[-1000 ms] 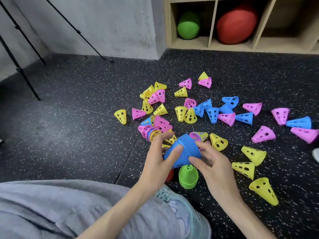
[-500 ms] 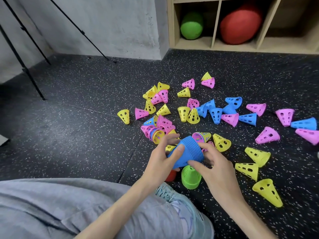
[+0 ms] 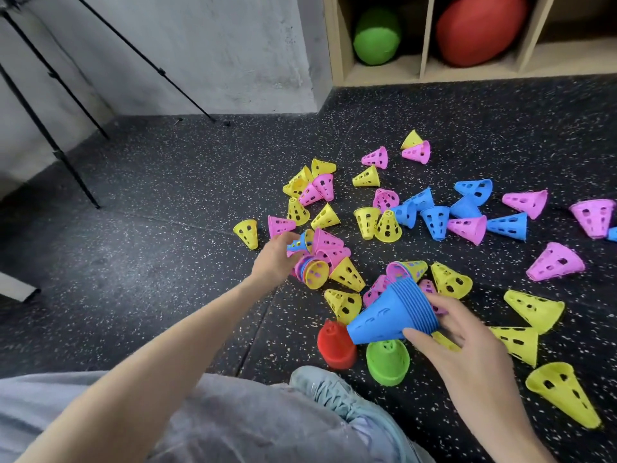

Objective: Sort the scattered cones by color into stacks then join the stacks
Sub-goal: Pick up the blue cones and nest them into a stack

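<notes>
Cones [image 3: 434, 220] without readable writing

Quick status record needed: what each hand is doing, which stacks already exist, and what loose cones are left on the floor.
left hand: reaching into the pile, fingers at a blue cone; grip not clear
right hand: holds the blue stack, tip pointing left
red stack: standing on the floor by the shoe
green stack: standing beside the red one
loose cones: yellow, pink and blue, scattered
blue cluster: unsorted, far from both hands

Right edge cuts a blue cone [image 3: 612, 234]
</notes>
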